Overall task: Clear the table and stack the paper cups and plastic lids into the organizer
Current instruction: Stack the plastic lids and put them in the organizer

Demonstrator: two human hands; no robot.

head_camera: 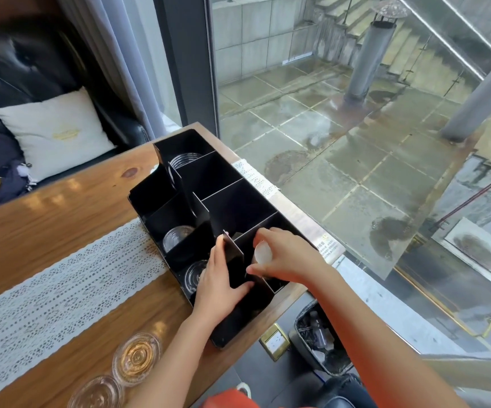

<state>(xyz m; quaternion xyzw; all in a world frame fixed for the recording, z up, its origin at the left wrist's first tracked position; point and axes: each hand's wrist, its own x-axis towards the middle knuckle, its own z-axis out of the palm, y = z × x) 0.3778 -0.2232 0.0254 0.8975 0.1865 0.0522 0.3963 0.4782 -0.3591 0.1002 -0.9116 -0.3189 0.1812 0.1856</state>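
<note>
Daylight is poured in through the window [356, 142] at right; the table [61, 207] is streaked with warm glare. The organizer [238, 201] interior is lost in shadow. Edges are bent by wide-angle distortion, and the upper-left corner is smeared soft.

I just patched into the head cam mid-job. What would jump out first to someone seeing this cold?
The black organizer on the wooden table by the window draws the eye, with both hands at its near end: the left hand steadies a divider while the right hand lowers a white paper cup into a compartment. Two clear plastic lids lie loose on the table's near edge.
</note>
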